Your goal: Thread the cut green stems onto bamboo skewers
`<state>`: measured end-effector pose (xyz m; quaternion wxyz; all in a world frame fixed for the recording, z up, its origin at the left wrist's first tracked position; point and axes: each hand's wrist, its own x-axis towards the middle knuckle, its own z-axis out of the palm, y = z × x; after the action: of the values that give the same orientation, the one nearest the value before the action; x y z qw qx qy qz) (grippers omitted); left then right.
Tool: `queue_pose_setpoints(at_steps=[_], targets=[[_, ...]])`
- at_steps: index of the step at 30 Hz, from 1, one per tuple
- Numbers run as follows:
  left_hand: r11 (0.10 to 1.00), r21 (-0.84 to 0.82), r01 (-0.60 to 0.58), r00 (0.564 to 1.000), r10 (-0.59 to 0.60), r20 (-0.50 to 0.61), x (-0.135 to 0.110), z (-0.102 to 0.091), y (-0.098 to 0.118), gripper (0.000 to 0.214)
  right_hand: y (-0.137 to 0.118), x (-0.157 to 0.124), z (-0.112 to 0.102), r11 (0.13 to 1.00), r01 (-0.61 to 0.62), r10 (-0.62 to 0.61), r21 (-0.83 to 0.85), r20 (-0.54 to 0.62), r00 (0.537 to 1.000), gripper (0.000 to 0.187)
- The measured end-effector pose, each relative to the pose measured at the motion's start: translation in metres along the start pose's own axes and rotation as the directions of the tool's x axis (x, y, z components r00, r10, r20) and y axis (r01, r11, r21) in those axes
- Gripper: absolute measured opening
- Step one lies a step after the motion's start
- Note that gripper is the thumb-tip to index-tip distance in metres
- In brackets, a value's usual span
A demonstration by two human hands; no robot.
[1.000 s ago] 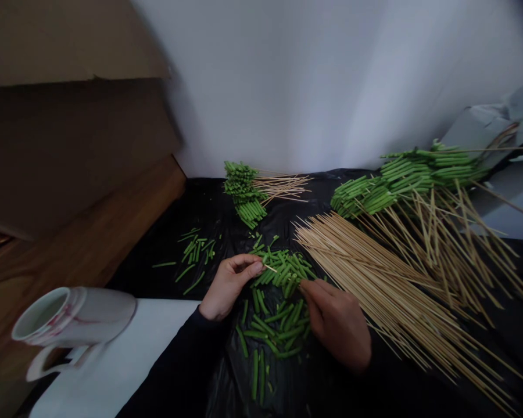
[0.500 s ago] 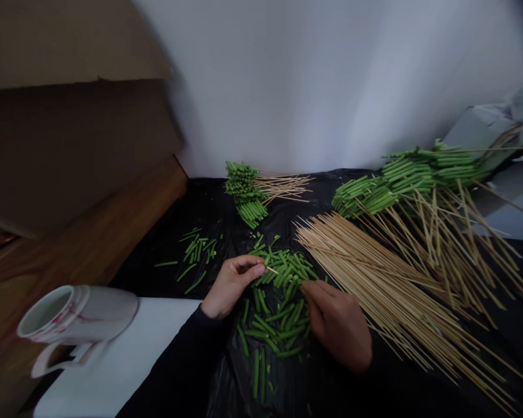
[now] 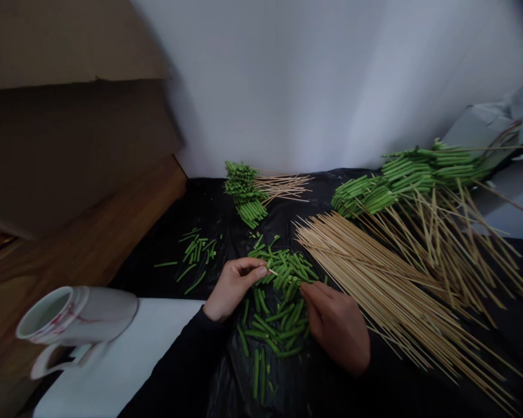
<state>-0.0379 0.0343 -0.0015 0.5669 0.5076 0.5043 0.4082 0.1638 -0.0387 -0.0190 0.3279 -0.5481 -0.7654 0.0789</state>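
Note:
My left hand (image 3: 233, 284) is closed in a pinch, thumb against fingertips. A short pale length of bamboo skewer (image 3: 272, 271) pokes out beside the thumb, with a bit of green at the fingertips. In line with that skewer, my right hand (image 3: 337, 325) is closed too, its fingers pinched near some cut green bean pieces (image 3: 293, 281); its fingertips are partly hidden. Under and between both hands lies a loose heap of cut green beans (image 3: 283, 334) on black plastic sheeting (image 3: 157, 238).
Bare bamboo skewers (image 3: 375, 273) lie in a big bundle to the right. Skewered beans are stacked at the back middle (image 3: 246, 194) and back right (image 3: 409, 177). A white mug (image 3: 100, 313) stands on a white surface (image 3: 165, 325) at left. Loose beans (image 3: 196, 249) lie nearby.
Both hands stay closed in nearly the same places. The left has shifted very slightly to the right and the right very slightly to the left.

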Motion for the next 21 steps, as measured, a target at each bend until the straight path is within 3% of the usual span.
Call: queue_pose_setpoints(at_steps=[8,21], targets=[[0.991,-0.128,0.040,0.995,-0.027,0.097,-0.0013,-0.0038,-0.0035,0.019,0.0000,-0.0005,-0.0011,1.000,-0.005,0.005,0.024,-0.004,1.000,0.023],[0.999,-0.028,-0.029,0.991,0.032,0.130,-0.0032,0.0052,-0.0021,0.018,-0.0032,-0.0001,-0.0011,1.000,0.022,-0.022,-0.004,-0.013,1.000,0.022]])
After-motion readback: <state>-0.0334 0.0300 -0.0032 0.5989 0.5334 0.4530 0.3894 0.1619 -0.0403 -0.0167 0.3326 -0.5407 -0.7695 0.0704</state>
